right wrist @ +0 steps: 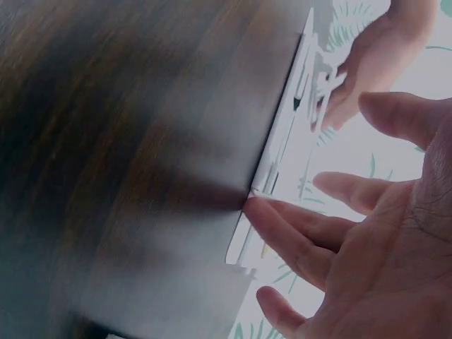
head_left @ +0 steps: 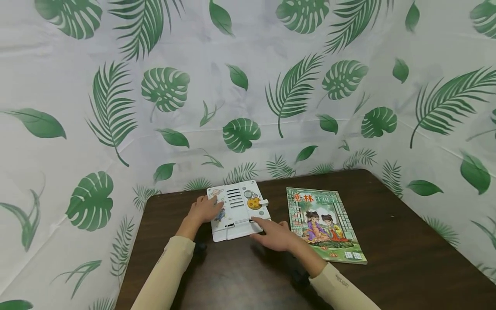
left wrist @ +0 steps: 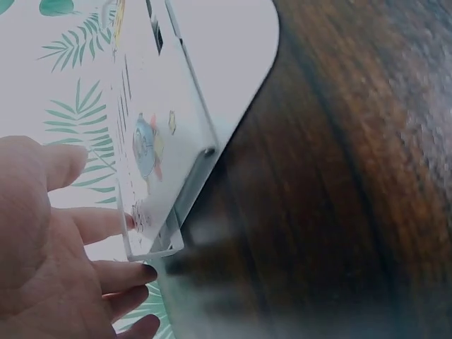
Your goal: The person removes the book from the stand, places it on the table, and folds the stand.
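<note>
A white book stand (head_left: 239,202) with slots and cartoon space prints sits near the back of the table. My left hand (head_left: 205,209) is at its left side; in the left wrist view, the fingers (left wrist: 99,224) reach the stand's side edge, thumb held apart. That view shows the printed panel (left wrist: 152,141) tilted up off a flat white base (left wrist: 240,49). My right hand (head_left: 276,234) is at the front right corner. In the right wrist view its fingers (right wrist: 296,236) are extended, one fingertip right at the stand's edge (right wrist: 265,169).
A colourful magazine (head_left: 325,226) with two cartoon figures on its cover lies right of the stand, close to my right hand. The dark wood table (head_left: 232,275) meets a white curtain (head_left: 201,146) printed with green leaves behind and at the sides.
</note>
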